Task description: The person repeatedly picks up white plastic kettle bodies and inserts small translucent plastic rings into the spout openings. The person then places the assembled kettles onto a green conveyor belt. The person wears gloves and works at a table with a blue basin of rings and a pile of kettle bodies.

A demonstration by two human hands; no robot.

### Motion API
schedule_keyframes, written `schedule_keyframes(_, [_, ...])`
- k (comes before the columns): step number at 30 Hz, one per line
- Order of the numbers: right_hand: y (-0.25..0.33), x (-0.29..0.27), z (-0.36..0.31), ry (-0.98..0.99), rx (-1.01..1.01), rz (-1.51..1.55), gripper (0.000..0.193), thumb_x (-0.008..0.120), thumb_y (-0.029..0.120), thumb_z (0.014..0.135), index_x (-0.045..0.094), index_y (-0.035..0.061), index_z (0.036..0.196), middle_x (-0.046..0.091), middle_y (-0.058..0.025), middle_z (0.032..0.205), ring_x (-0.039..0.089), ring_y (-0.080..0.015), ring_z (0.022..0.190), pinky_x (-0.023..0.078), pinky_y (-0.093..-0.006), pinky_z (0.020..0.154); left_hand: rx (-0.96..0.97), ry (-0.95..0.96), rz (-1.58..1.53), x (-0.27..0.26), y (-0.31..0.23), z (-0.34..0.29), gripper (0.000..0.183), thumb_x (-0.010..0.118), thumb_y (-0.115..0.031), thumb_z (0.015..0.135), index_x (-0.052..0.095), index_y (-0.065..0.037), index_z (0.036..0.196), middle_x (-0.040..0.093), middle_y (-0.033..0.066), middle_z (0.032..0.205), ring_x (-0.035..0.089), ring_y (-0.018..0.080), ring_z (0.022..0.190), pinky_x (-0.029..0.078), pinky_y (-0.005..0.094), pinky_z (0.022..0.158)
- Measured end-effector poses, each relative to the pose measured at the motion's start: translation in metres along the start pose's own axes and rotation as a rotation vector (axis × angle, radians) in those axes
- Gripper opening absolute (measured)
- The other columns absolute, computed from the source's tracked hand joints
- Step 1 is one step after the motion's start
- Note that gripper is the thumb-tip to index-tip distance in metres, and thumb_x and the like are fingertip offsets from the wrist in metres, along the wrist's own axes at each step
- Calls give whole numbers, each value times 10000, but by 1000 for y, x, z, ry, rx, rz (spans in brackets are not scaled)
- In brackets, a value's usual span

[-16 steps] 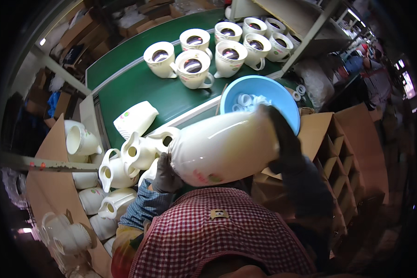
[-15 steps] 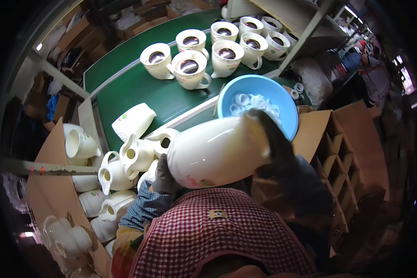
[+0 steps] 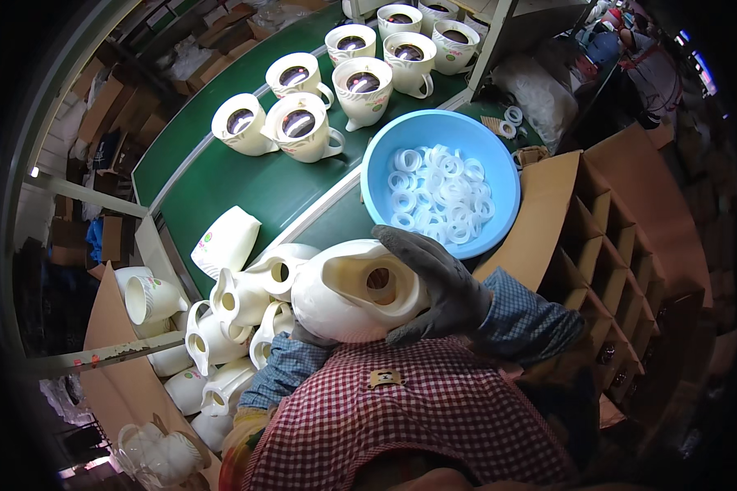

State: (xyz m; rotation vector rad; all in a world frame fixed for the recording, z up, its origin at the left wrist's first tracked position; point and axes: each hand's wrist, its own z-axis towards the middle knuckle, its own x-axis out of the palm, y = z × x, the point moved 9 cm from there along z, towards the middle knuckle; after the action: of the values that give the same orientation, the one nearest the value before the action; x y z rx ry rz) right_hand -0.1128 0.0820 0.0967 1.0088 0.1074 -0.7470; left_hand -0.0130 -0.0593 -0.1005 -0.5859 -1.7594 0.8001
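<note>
A glossy white jug shell (image 3: 336,303) is held in front of my apron, its spout and round opening turned up toward me. My right hand (image 3: 444,282), in a dark grey glove, wraps round its right end, fingers above and thumb below. At its lower left my left hand (image 3: 309,335), also gloved, grips the jug; most of the fingers are hidden under it. Just beyond the jug, a light blue basin (image 3: 509,176) holds many translucent white rings (image 3: 442,192). More white jug shells (image 3: 228,303) lie on their sides to the left.
White jugs (image 3: 301,131) with dark, shiny round interiors stand on the green conveyor belt (image 3: 192,192). One shell (image 3: 225,241) lies on the belt's near side. An open carton with cardboard dividers (image 3: 602,270) is at right. Another carton (image 3: 110,327) with jugs is at left; a metal post (image 3: 493,49) rises behind.
The jug has turned from lying lengthwise to showing its spout and opening. My right hand came down and nearer, round its end, uncovering the basin. The view shifted slightly.
</note>
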Motion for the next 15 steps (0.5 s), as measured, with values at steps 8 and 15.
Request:
schedule_keyframes(8, [-10,-4,-2,2,89,18,1149,899,507,713,303,42,1578,415,-264,1546,444,-442,1404,353,-540,1167,128,-27,779,100,-77,-1,479,617,-223,1030,479,21,1419,600,166,1327,624,260,1185,550,372,1004])
schedule_keyframes(15, [-16,-6,-3,-25,104,41,1165,914,491,699,302,35,1579,402,-263,1557,417,-440,1426,339,-536,1178,112,56,398,85,-68,13,453,590,-244,1043,520,47,1383,627,176,1290,645,258,1150,568,362,971])
